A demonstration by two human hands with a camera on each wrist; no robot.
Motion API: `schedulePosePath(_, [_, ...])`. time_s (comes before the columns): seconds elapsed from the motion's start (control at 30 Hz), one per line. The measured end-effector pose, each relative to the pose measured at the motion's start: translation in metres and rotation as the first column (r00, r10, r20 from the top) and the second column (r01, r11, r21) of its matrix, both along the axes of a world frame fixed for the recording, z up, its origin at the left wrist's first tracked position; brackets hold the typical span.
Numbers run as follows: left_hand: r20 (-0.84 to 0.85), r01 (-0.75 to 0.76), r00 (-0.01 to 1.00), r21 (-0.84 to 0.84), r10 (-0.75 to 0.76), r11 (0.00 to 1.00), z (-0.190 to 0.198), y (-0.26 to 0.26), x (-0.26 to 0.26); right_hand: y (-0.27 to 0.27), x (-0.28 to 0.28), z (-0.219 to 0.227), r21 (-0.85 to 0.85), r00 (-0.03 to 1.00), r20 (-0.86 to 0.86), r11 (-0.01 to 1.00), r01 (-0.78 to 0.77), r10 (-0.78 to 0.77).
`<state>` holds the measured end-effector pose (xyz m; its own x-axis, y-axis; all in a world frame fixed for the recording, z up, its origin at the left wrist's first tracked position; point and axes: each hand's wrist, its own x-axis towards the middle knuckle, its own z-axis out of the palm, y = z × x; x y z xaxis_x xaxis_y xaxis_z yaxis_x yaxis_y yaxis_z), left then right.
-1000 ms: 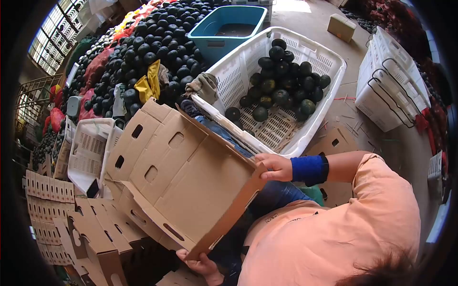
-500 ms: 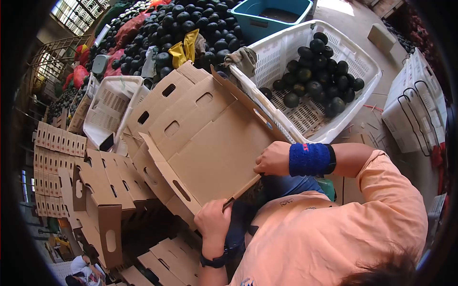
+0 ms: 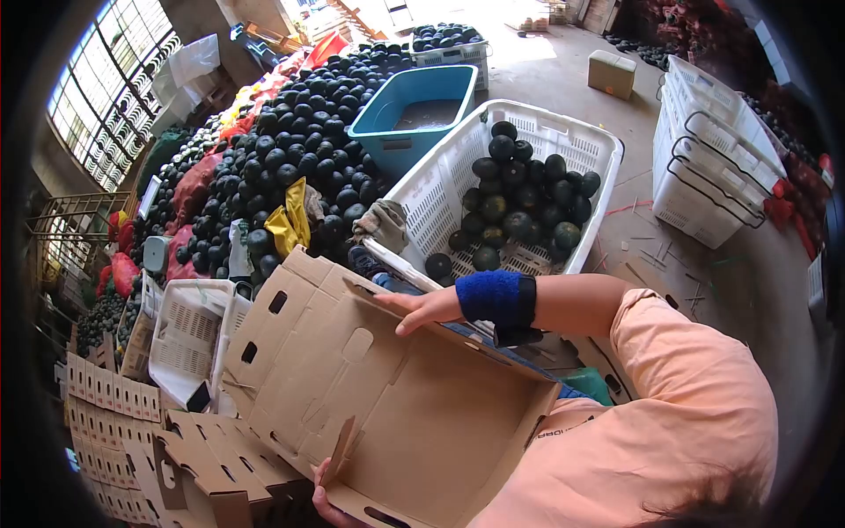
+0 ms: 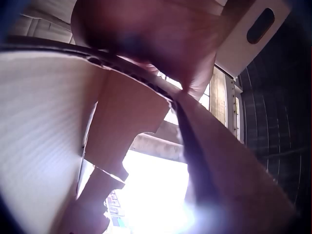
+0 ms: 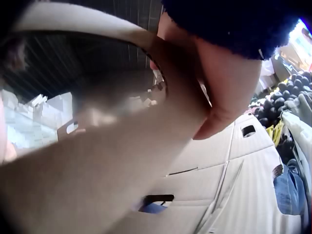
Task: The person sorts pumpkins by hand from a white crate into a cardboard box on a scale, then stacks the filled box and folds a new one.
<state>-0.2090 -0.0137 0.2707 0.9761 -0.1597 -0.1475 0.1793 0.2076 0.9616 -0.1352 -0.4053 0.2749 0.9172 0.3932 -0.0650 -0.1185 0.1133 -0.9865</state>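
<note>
A partly folded brown cardboard box (image 3: 431, 414) is tilted across the person's lap in the head view, its long side walls raised. My right hand (image 3: 422, 308) is at the far side wall, thumb inside the box and fingers along the top edge. In the right wrist view, the right hand (image 5: 222, 83) straddles that cardboard wall. My left hand (image 3: 330, 503) grips the near side wall by a small upright flap (image 3: 339, 451), mostly hidden below the box. In the left wrist view, the left hand (image 4: 151, 34) lies against the cardboard edge, blurred.
A white crate (image 3: 607, 176) with dark green round squashes stands beyond the box, beside a blue tub (image 3: 414, 141). A large pile of squashes (image 3: 308, 132) lies behind. Folded cardboard boxes (image 3: 211, 449) are stacked at left. White crates (image 3: 704, 189) stand at right.
The hands have moved from the box's near end wall to its two side walls, the right reaching farther out. The near end now stands up, and the side walls are raised.
</note>
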Motion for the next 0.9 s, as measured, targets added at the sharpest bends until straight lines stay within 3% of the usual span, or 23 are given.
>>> schedulePosePath(0.03, [0.342, -0.014, 0.938, 0.181, -0.050, 0.983, -0.006, 0.001, -0.005, 0.004, 0.005, -0.019, -0.124, 0.956, 0.233, 0.981, -0.152, 0.177])
schedulePosePath(0.07, [0.089, -0.060, 0.994, 0.025, 0.057, 0.998, -0.010, 0.014, -0.002, -0.003, 0.013, -0.031, -0.093, 0.938, 0.256, 0.972, -0.217, 0.234])
schedulePosePath(0.1, [-0.186, -0.143, 0.975, -0.119, 0.119, 0.983, -0.010, 0.021, 0.002, -0.003, 0.012, -0.038, -0.012, 0.954, 0.241, 0.984, -0.180, 0.177])
schedulePosePath(0.13, [-0.060, -0.184, 0.980, 0.061, 0.187, 0.981, -0.014, 0.021, 0.006, -0.004, 0.010, -0.044, 0.068, 0.966, 0.226, 0.988, -0.141, 0.123])
schedulePosePath(0.17, [0.069, -0.241, 0.970, 0.232, 0.231, 0.942, -0.015, 0.013, 0.007, 0.006, 0.002, -0.048, 0.188, 0.988, 0.150, 0.982, 0.013, -0.041])
schedulePosePath(0.2, [0.198, -0.308, 0.948, 0.390, 0.248, 0.868, -0.017, 0.007, 0.005, 0.012, -0.004, -0.051, 0.158, 0.965, 0.217, 0.981, 0.115, -0.148])
schedulePosePath(0.23, [0.256, -0.274, 0.951, 0.446, 0.172, 0.852, -0.019, 0.004, 0.002, 0.021, -0.012, -0.041, -0.003, 0.943, 0.295, 0.986, 0.164, -0.156])
schedulePosePath(0.3, [0.355, -0.220, 0.935, 0.557, 0.010, 0.801, -0.021, -0.001, -0.001, 0.026, -0.016, -0.042, -0.028, 0.886, 0.455, 0.993, 0.118, -0.092])
schedulePosePath(0.33, [0.359, -0.107, 0.927, 0.530, -0.108, 0.841, -0.026, 0.002, 0.007, 0.017, -0.006, -0.065, 0.100, 0.909, 0.417, 0.994, -0.036, -0.009])
schedulePosePath(0.4, [0.364, 0.093, 0.883, 0.483, -0.296, 0.870, -0.039, 0.018, 0.021, 0.017, -0.002, -0.066, 0.001, 0.923, 0.355, 0.987, -0.159, 0.148])
schedulePosePath(0.47, [0.374, 0.121, 0.804, 0.658, -0.462, 0.743, -0.033, 0.025, 0.014, 0.015, -0.011, -0.037, -0.436, 0.873, 0.410, 0.897, -0.067, 0.265])
schedulePosePath(0.5, [0.362, 0.020, 0.764, 0.814, -0.535, 0.580, -0.003, 0.003, 0.022, 0.017, -0.009, -0.017, -0.612, 0.795, 0.480, 0.791, 0.001, 0.370])
schedulePosePath(0.53, [0.286, 0.020, 0.762, 0.886, -0.581, 0.464, 0.015, -0.010, 0.026, 0.022, -0.005, -0.004, -0.742, 0.766, 0.436, 0.670, 0.010, 0.472])
schedulePosePath(0.63, [0.057, -0.024, 0.712, 0.998, -0.700, 0.057, 0.028, -0.031, 0.035, 0.044, 0.009, 0.001, -0.949, 0.594, 0.294, 0.303, 0.087, 0.749])
schedulePosePath(0.67, [0.110, -0.118, 0.689, 0.992, -0.716, 0.040, 0.019, -0.033, 0.037, 0.058, 0.011, -0.007, -0.982, 0.612, 0.189, 0.153, 0.110, 0.768])
schedulePosePath(0.77, [-0.006, -0.124, 0.777, 0.979, -0.629, -0.163, 0.006, -0.042, 0.045, 0.067, 0.014, -0.028, -0.969, 0.670, 0.239, 0.126, 0.214, 0.703])
schedulePosePath(0.8, [0.109, -0.200, 0.748, 0.977, -0.655, -0.066, 0.005, -0.045, 0.045, 0.066, 0.012, -0.026, -0.961, 0.662, 0.266, 0.142, 0.236, 0.701])
schedulePosePath(0.9, [-0.037, -0.079, 0.807, 0.983, -0.590, -0.169, 0.022, -0.050, 0.038, 0.056, 0.000, -0.018, -0.947, 0.658, 0.319, 0.195, 0.257, 0.683])
